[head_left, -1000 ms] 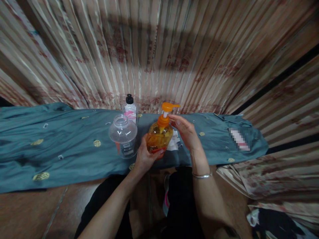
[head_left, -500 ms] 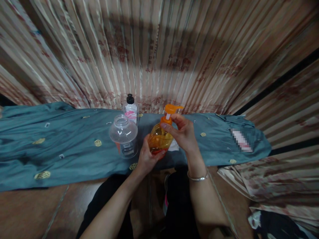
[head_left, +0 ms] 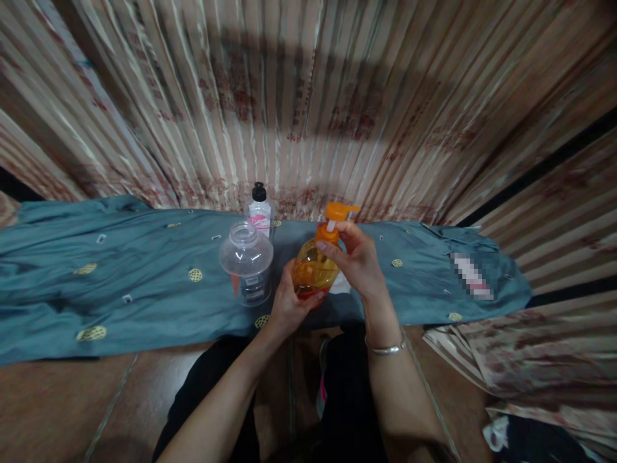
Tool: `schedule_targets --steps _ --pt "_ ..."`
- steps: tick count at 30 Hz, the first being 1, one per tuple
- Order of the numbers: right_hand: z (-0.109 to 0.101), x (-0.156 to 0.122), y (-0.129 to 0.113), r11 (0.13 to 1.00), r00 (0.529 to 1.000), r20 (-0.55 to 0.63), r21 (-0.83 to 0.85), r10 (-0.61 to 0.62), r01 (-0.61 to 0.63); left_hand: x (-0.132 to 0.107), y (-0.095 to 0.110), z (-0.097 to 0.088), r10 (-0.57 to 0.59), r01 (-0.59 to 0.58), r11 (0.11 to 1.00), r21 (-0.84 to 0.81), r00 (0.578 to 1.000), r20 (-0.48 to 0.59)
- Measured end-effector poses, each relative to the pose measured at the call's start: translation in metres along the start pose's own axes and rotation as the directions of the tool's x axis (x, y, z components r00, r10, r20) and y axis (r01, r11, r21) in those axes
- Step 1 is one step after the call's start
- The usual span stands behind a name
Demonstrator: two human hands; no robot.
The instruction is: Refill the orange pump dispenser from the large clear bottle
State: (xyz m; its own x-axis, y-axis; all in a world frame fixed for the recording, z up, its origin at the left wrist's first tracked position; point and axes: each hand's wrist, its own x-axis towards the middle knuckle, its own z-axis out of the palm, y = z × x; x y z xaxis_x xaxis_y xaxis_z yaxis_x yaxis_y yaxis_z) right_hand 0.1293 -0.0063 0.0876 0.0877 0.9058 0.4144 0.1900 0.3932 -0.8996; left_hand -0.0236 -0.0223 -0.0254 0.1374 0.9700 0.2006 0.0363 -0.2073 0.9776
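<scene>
My left hand is wrapped round the lower body of a see-through amber pump bottle, tilted a little to the right. Orange-red liquid shows near its bottom. The thumb and fingers of my right hand close on the orange collar of the pump top, whose nozzle points right. To the left stands a clear wide-shouldered plastic jar with an uncapped neck. Behind the jar is a clear bottle with a black cap and a pink-and-white label.
A teal cloth with yellow patterns covers the narrow table. Something white lies behind the amber bottle, partly hidden. A blurred-out pinkish-white item lies at the right. Pleated curtains hang close behind the table.
The view has shifted slightly, so everything appears a little further right. Both hands keep their hold on the amber pump bottle; any turn of the collar is too small to tell.
</scene>
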Motion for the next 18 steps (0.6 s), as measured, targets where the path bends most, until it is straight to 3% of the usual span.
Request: schedule_targets --steps 3,9,11,15,18 --pt "-0.005 0.0 0.0 0.999 0.993 0.116 0.051 0.008 -0.014 0.0 0.0 0.001 0.004 -0.004 1.0 -0.004 1.0 0.0" --pt "-0.003 0.001 0.007 1.0 0.999 -0.044 -0.012 -0.026 0.025 -0.001 0.0 0.0 0.009 -0.009 1.0 -0.009 1.0 0.004" --pt "-0.004 0.001 0.005 1.0 1.0 -0.022 0.0 -0.018 0.018 -0.001 0.0 0.0 0.012 -0.011 1.0 -0.008 1.0 0.003" --pt "-0.009 0.0 -0.005 0.999 0.992 0.127 0.049 0.015 -0.021 -0.001 0.001 0.0 0.008 -0.008 1.0 -0.007 1.0 0.001" --pt "-0.007 -0.001 -0.004 1.0 0.997 0.073 -0.004 -0.001 0.001 -0.002 0.0 0.0 0.004 -0.004 1.0 -0.009 1.0 0.004"
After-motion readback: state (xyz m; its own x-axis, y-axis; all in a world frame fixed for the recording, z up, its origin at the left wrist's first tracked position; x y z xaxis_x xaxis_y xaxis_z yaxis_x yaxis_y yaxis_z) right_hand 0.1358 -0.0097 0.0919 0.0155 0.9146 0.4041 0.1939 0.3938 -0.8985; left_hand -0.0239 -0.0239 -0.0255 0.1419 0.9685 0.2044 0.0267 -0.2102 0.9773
